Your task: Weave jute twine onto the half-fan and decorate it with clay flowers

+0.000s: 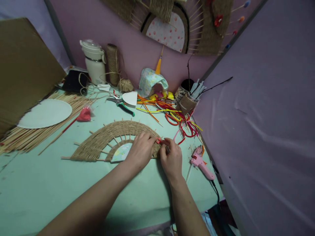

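A fan-shaped half-round weaving of brown twine on thin sticks (98,141) lies flat on the table, with a pale flower-patterned half circle (120,153) at its inner edge. Over its right end, both hands come together around a small coral-red piece (158,141), whose kind I cannot make out. My left hand (140,148) is closed, its fingertips at the piece's left side. From the right, my right hand (172,158) pinches at the same piece. My fingers partly cover the piece and the weaving's right end.
A pink glue gun (202,166) lies at the right with its cord over the edge. Behind are coloured pipe cleaners (172,113), green-handled pruners (125,108), a twine ball (125,85) and a white jug (94,65). Many thin sticks (31,139) and a white oval (46,113) lie left.
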Available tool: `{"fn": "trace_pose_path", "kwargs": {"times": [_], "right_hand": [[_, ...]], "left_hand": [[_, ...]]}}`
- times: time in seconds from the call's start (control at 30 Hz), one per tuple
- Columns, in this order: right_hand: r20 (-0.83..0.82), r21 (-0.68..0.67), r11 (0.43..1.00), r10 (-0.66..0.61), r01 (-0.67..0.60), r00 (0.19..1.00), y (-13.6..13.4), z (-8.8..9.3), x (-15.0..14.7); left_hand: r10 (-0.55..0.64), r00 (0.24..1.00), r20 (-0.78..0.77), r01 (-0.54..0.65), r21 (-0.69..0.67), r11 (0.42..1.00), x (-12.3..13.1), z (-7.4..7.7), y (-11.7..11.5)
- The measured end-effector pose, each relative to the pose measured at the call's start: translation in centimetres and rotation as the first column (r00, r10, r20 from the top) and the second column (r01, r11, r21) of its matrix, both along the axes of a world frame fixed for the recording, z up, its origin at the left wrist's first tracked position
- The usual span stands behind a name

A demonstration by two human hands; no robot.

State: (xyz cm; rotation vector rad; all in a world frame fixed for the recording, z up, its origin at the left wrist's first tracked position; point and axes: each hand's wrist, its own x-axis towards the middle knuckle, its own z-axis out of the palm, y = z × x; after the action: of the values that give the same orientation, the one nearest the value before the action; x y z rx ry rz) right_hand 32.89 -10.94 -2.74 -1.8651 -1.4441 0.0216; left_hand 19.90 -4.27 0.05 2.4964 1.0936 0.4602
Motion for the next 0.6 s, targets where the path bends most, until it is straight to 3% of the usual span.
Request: {"fn": "trace_pose_path", "kwargs": {"times": [0.33, 0.6], "right_hand": [[0.127, -0.003, 0.993, 0.121, -0.122, 0.984, -0.04, 0.42, -0.32], [0.15, -0.026, 0.991, 0.136, -0.133, 0.979, -0.25, 0.45, -0.38]], "left_hand": [[0.029, 0.996, -0.087, -0.025, 0.047, 0.999, -0.33, -0.34, -0.34], [0.009, 0.99, -0.144, -0.002, 0.052, 0.999, -0.33, -0.19, -0.35]]}}
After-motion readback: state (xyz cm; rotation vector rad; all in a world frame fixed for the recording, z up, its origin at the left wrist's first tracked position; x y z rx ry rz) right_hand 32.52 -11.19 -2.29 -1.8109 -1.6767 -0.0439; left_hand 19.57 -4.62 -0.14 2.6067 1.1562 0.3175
